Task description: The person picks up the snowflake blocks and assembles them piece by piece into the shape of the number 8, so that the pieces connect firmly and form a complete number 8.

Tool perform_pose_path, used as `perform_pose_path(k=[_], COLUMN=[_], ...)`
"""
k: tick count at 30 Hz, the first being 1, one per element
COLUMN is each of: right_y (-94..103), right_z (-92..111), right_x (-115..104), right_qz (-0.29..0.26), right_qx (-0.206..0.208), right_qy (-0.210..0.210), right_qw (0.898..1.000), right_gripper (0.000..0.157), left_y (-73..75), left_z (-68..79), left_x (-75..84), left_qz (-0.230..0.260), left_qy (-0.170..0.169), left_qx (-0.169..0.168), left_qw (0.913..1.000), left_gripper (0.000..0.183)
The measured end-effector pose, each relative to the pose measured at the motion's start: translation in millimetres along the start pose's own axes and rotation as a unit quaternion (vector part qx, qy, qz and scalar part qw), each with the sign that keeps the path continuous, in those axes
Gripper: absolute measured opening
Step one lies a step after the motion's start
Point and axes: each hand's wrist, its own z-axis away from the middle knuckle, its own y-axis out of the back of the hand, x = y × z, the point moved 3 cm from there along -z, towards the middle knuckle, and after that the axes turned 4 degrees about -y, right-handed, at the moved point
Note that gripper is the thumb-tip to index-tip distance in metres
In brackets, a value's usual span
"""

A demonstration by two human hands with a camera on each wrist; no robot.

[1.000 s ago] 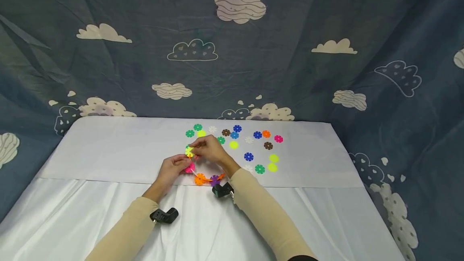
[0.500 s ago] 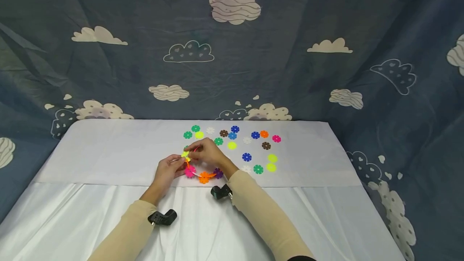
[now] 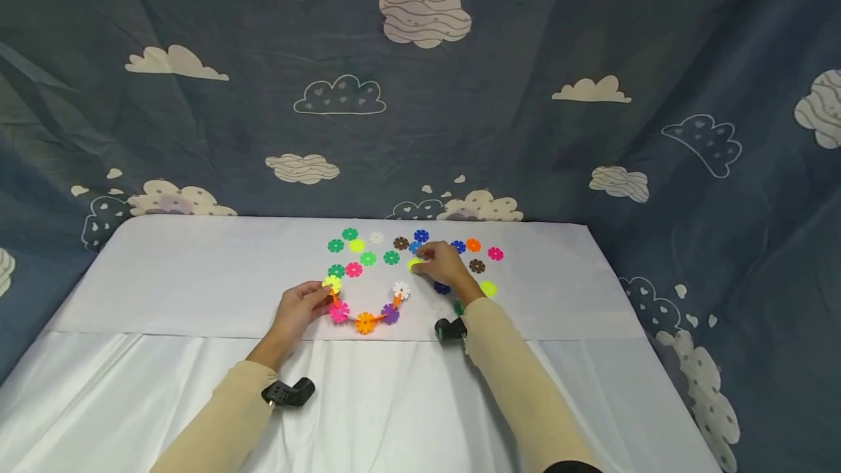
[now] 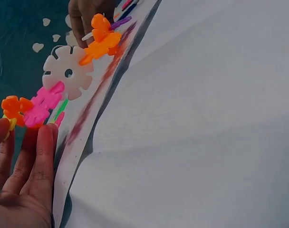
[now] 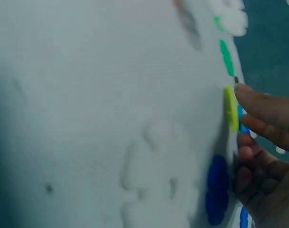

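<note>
My left hand (image 3: 297, 312) pinches a yellow notched disc (image 3: 331, 284) at the left end of a curved chain of interlocking discs. In the left wrist view, thumb and fingers hold it beside an orange disc (image 4: 15, 110), a pink disc (image 4: 43, 103) and a white disc (image 4: 68, 72). The chain curves past a purple disc (image 3: 390, 314) to a white disc (image 3: 401, 290) at its right end. My right hand (image 3: 444, 268) reaches over the table to a loose yellow disc (image 5: 231, 109). Its thumb and fingers are apart there; whether they touch the disc is unclear.
Loose discs lie across the back of the white table (image 3: 197, 276), among them green (image 3: 391, 258), brown (image 3: 477, 266), orange (image 3: 473, 245) and pink (image 3: 496, 254) ones. A pink disc (image 3: 353, 269) lies near the left hand. Behind hangs a dark cloud-patterned cloth (image 3: 512, 20).
My right hand has left the yellow end of the chain and moved right to a loose yellow disc. The chain's right end and a pink disc are uncovered. My left hand keeps its hold.
</note>
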Motion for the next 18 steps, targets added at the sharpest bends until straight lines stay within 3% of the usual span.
perform_pose_path(k=[3, 6, 10, 14, 18], right_y=[-3.2, -3.3, -3.4, -11.0, -26.3], right_z=[-3.6, -4.5, -2.5, 4.6, 13.1], right_x=[0.7, -0.8, -7.6, -31.2, -64.1], right_qz=[0.027, 0.020, -0.071, -0.190, -0.204], right_qx=[-0.015, -0.010, -0.018, -0.068, -0.124], right_qy=[0.012, 0.014, 0.028, 0.075, 0.144], right_qw=[0.999, 1.000, 0.997, 0.977, 0.960], right_gripper=[0.030, 0.024, 0.017, 0.011, 0.009], left_y=[0.7, -0.2, -0.5, -0.5, -1.5], left_z=[-0.4, 0.1, 0.2, -0.5, -2.2], left_x=[0.2, 1.1, 1.2, 1.0, -1.0], left_qz=[0.005, 0.018, 0.024, 0.014, 0.013], left_qy=[-0.004, -0.008, -0.007, -0.010, -0.006], left_qx=[-0.004, -0.006, 0.002, 0.009, 0.019], left_qw=[1.0000, 0.9998, 0.9997, 0.9998, 0.9997], left_gripper=[0.029, 0.027, 0.025, 0.027, 0.027])
